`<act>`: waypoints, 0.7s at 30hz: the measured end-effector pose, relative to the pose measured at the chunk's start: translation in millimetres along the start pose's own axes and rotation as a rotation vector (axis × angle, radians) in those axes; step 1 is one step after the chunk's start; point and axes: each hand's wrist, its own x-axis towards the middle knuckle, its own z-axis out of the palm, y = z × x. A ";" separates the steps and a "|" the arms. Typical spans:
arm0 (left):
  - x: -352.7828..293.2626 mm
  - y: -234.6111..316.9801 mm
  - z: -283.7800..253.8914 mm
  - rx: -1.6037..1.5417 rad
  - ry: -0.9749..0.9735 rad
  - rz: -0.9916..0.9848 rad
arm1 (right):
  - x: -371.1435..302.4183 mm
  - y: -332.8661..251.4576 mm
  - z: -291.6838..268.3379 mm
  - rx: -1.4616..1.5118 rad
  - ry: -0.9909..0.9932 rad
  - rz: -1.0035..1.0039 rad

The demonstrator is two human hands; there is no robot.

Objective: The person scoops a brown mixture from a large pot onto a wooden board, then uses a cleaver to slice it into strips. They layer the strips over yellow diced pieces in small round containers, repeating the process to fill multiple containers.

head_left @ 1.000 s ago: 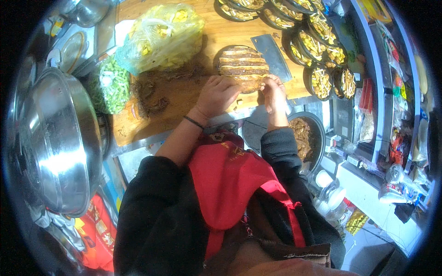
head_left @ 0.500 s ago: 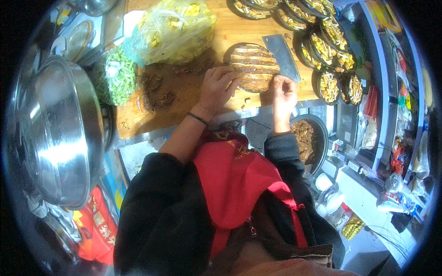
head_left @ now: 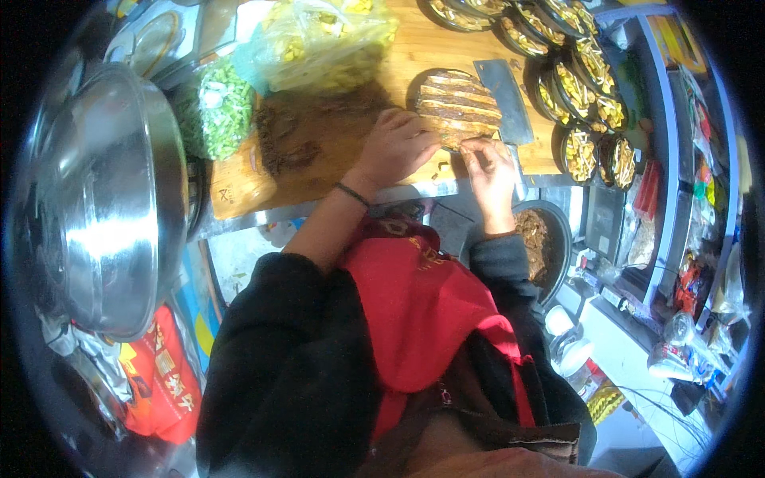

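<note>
Sliced browned meat [head_left: 460, 99], laid in rows, fills a round dark bowl [head_left: 415, 80] on the wooden board [head_left: 315, 179]. At the bowl's near left edge is my left hand [head_left: 397, 146], its fingers curled and pressed together at the meat. My right hand [head_left: 489, 177] pinches at the near right edge, its fingertips close to the left ones. Whatever lies in either set of fingertips is too small to make out. A cleaver [head_left: 504, 99] lies flat just right of the bowl, its handle passing beside my right hand.
Several dark bowls of yellow and pale strips [head_left: 579, 153] crowd the board's right end. Bags of yellow pieces [head_left: 327, 48] and chopped green vegetable [head_left: 223, 115] sit at the left. A large metal basin [head_left: 111, 207] stands far left; a tub of brown food [head_left: 535, 247] is below the board's edge.
The whole view has shifted a little, moving the scene rightward. My right hand has gone from the bowl's right side to its near edge, closer to my left hand.
</note>
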 end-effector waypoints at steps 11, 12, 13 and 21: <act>-0.1 6.9 -1.9 0.120 -0.100 0.029 | -17.6 48.1 27.0 -0.198 0.053 -0.252; -1.8 7.0 -2.1 0.080 -0.059 0.016 | -20.1 58.4 30.4 -0.201 0.065 -0.257; -4.6 7.5 -2.8 0.033 -0.007 0.002 | -21.8 67.7 32.2 -0.226 0.029 -0.209; -64.6 -31.3 -94.7 0.297 -0.165 -0.437 | -29.1 59.6 16.7 -0.114 -0.008 -0.062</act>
